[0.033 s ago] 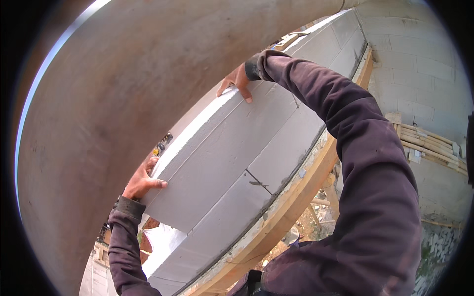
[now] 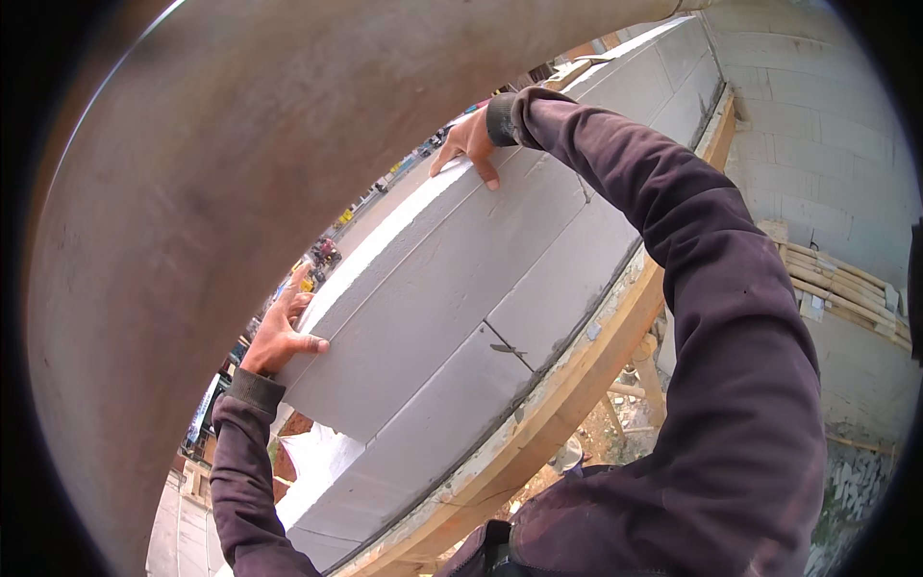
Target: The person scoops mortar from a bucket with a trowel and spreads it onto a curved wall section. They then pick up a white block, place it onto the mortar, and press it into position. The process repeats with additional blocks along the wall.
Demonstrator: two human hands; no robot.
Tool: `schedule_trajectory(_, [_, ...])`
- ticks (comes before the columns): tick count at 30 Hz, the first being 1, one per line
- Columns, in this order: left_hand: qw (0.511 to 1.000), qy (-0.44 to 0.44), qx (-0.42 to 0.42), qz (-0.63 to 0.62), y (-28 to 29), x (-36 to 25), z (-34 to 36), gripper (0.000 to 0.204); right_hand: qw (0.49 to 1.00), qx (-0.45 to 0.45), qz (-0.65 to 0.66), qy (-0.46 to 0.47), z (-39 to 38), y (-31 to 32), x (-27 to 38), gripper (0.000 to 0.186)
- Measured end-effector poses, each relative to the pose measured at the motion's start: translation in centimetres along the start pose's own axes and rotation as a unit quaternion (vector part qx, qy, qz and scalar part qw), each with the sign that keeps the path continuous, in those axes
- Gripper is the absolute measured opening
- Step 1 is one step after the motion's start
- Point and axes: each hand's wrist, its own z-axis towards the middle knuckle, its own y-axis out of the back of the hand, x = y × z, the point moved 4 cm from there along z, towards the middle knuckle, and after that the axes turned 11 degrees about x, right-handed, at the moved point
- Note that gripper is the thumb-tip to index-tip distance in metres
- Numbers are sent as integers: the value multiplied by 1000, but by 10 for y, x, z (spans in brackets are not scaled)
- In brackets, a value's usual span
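Large brown surface [image 2: 192, 192]: fills the upper left, blurred; its kind cannot be told.
Left hand [image 2: 276, 341]: at the left end of the top block course [image 2: 413, 298]. Thumb lies on the near face, fingers spread wide from it beyond the edge; whether it clamps cannot be told. Change: index finger now extended further upward.
Top block course: uppermost on the wall, under both hands, its left end stopping short above a white sheet [image 2: 322, 457]. A line runs along its upper part; whether that marks a separate piece cannot be told. Change: no clear shift against the course below.
Right hand [image 2: 468, 142]: further along the same edge, fingers over the top, thumb down the near face; clamping cannot be confirmed. Change: none evident in placement.
Finding: judged a small readjustment of the left hand's hold, with the blockwork's position unaltered.
Timber beam [image 2: 577, 370]: runs along the wall's foot.
Bamboo poles [image 2: 841, 284]: at far right, before a block wall [image 2: 817, 144].
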Motion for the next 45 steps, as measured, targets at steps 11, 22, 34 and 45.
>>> schedule_trajectory(11, [998,18,10,55,6,0,6,134,998,11,-67,-18,7,1,2,100])
schedule_trajectory(22, [973,20,-110,200,-1,-28,-24,104,999,34,-17,-11,7,3,0,105])
schedule_trajectory(34, [974,158,-149,-65,-125,129,-134,95,1000,23,-11,-11,10,6,-6,101])
schedule_trajectory(45, [979,70,-102,-161,-136,148,-114,97,959,-279,33,24,-42,8,-25,94])
